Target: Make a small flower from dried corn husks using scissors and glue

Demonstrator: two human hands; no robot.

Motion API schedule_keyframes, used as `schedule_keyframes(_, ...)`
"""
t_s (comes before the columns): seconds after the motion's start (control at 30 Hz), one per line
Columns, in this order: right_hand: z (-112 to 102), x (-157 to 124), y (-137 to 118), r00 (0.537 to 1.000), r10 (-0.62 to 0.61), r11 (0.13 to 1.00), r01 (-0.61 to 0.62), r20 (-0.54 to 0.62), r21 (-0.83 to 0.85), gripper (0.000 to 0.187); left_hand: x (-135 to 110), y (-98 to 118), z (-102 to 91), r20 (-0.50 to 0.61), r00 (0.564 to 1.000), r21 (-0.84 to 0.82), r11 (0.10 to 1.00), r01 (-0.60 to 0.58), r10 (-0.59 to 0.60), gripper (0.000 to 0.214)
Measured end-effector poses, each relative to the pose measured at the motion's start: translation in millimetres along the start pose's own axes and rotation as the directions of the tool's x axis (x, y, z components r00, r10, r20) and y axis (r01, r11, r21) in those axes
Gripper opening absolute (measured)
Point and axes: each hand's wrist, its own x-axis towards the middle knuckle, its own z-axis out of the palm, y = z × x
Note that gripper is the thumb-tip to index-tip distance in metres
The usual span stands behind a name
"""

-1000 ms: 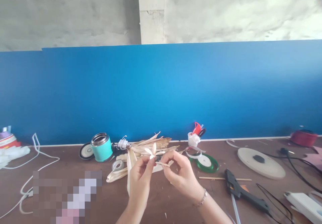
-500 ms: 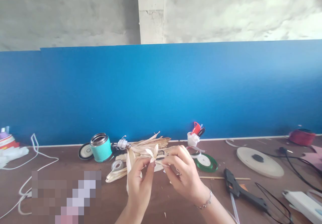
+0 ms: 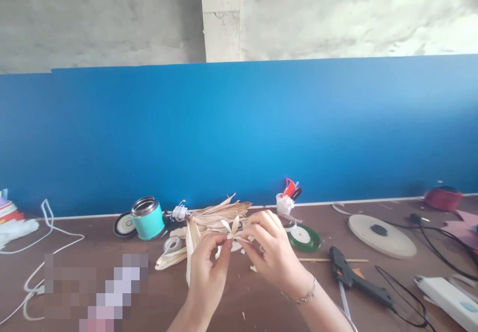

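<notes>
Between my two hands is a small pale flower of dried corn husk (image 3: 235, 224), its narrow petals pointing up and outward. My left hand (image 3: 209, 262) pinches the flower's base between thumb and forefinger. From the other side my right hand (image 3: 274, 250), with a chain bracelet at the wrist, pinches a petal at the flower's right. The fingers partly hide the flower's centre. Just behind lies a pile of dried corn husks (image 3: 220, 213), with longer strips (image 3: 172, 259) reaching left past a roll of clear tape (image 3: 172, 245).
A turquoise jar (image 3: 147, 220) stands at back left. To the right are a green ribbon spool (image 3: 308, 240), a white cup of tools (image 3: 285, 204), a black glue gun (image 3: 354, 277), a thin stick (image 3: 313, 260), a round pale lid (image 3: 392, 242) and a white power strip (image 3: 448, 299). White cable (image 3: 33, 277) curls at left.
The flower has turned slightly in my fingers, and its petals stand at a different angle. My right fingers have shifted a little along the petal. The whole view has moved slightly.
</notes>
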Motion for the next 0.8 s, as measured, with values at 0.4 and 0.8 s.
schedule_keyframes(0.4, -1, 1, -2, 1.000, -0.021, 0.998, 0.020, -0.017, -0.051, 0.010, -2, 1, -1.9, -0.008, 0.992, 0.038, 0.992, -0.123, 0.124, 0.013)
schedule_keyframes(0.8, -4, 4, -11, 0.999, -0.041, 0.997, 0.039, -0.035, -0.060, 0.012, 0, 1, -7.1, 0.006, 0.864, 0.318, 0.818, -0.479, 0.503, 0.021)
